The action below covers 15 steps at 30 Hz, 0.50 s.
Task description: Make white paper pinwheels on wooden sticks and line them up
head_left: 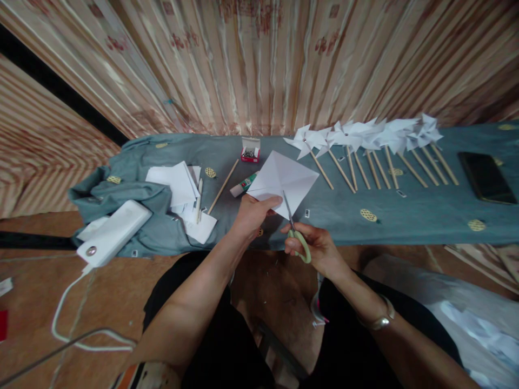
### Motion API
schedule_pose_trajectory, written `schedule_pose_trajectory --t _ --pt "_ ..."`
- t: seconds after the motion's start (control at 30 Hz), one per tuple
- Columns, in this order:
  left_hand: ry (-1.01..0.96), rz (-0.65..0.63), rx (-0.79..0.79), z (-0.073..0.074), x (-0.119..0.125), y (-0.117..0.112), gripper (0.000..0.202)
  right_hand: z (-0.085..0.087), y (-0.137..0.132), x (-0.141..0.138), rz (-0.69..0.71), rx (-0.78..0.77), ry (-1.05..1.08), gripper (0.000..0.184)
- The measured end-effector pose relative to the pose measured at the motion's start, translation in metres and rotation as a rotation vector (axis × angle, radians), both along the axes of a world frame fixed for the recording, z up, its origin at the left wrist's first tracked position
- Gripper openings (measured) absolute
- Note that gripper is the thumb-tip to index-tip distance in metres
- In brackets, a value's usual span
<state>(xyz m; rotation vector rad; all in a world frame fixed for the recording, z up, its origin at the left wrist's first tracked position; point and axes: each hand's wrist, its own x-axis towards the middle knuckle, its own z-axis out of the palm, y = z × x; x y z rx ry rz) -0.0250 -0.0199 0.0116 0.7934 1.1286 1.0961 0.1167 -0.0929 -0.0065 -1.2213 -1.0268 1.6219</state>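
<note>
My left hand [252,214] pinches the lower corner of a white creased paper square [284,178], holding it above the front edge of a grey-blue cloth-covered table [405,216]. My right hand [314,249] grips green-handled scissors [295,232], whose blades point up into the paper's lower edge. A row of several finished white paper pinwheels on wooden sticks [365,146] lies on the cloth to the right.
On the cloth lie a glue stick [243,185], a small red box of pins [250,150], a loose wooden stick [223,186], white paper pieces [178,186], a white power bank [113,233] with cable, and a black phone [485,177]. A striped curtain hangs behind.
</note>
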Motion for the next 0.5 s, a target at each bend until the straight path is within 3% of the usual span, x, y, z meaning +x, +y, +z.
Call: schedule_pose_trajectory --t 0.5 --pt "-0.036 -0.006 0.019 -0.0001 0.0002 -0.0010 0.018 -0.0030 0.0001 0.0006 0.006 0.023 0.005 0.033"
